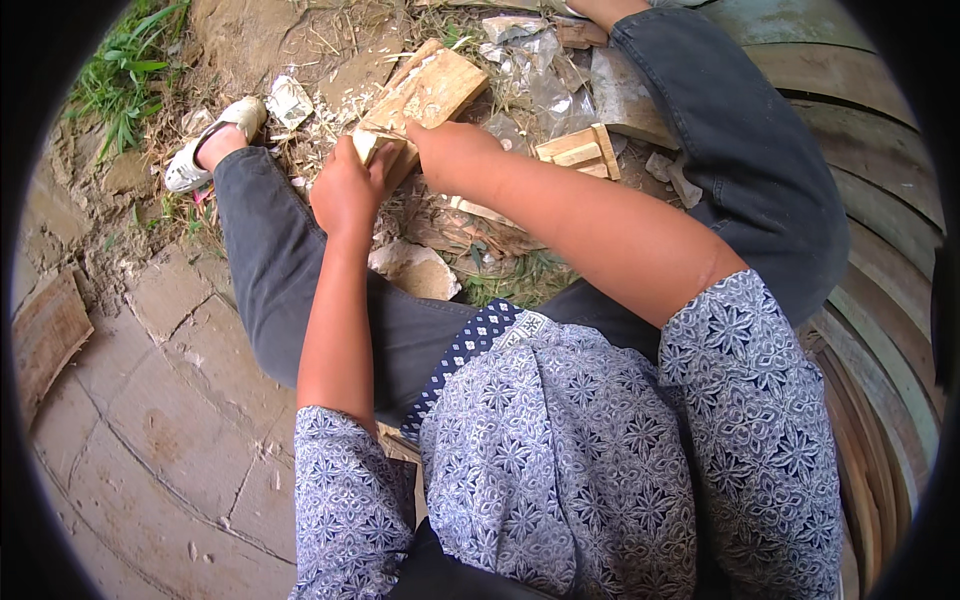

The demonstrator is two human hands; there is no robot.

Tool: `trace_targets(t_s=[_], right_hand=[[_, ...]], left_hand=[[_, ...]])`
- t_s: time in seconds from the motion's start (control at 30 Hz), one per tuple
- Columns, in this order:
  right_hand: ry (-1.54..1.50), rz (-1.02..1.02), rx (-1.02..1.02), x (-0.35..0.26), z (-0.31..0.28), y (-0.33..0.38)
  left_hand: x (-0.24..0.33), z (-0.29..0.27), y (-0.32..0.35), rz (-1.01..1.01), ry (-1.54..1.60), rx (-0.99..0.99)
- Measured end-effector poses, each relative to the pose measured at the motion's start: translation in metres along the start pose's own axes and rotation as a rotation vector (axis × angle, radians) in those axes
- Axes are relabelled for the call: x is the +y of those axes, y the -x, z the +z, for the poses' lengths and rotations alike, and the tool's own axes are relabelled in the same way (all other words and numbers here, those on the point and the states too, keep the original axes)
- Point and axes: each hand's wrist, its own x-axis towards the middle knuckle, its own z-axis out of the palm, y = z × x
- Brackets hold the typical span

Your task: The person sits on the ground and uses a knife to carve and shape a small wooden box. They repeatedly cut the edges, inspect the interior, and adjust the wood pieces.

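Observation:
A thick, pale wooden block [438,88] lies on the ground ahead of me, with shavings on its top. At its near end is a smaller piece of wood [368,143] with a pale cut face. My left hand [345,190] is closed round this smaller piece, thumb and fingers at its sides. My right hand [455,155] is closed at the piece's right side, against the near edge of the block. Most of its fingers are hidden, and I cannot make out whether a tool is in it.
Wood shavings [345,100] litter the dirt round the block. To the right lie a small slatted wooden piece [580,152] and crumpled clear plastic [550,85]. A broken stone [415,270] sits between my legs. Curved planks [840,90] stack along the right; paving slabs [150,400] extend at left.

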Motion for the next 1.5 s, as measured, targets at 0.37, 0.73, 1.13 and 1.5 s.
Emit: trace_targets(t_s=[0.37,0.73,1.13,1.5], right_hand=[[0.093,-0.017,-0.107,-0.014,-0.029,-0.012],[0.124,0.036,-0.164,-0.024,-0.039,-0.014],[-0.197,-0.038,0.024,0.027,-0.008,-0.029],[-0.801,0.076,-0.003,0.059,-0.037,-0.016]], left_hand=[[0.002,-0.007,-0.004,-0.038,0.000,-0.043],[-0.003,0.004,0.001,-0.007,0.000,-0.024],[-0.001,-0.001,0.005,0.020,0.025,-0.031],[-0.014,-0.057,0.016,0.469,0.321,0.201]])
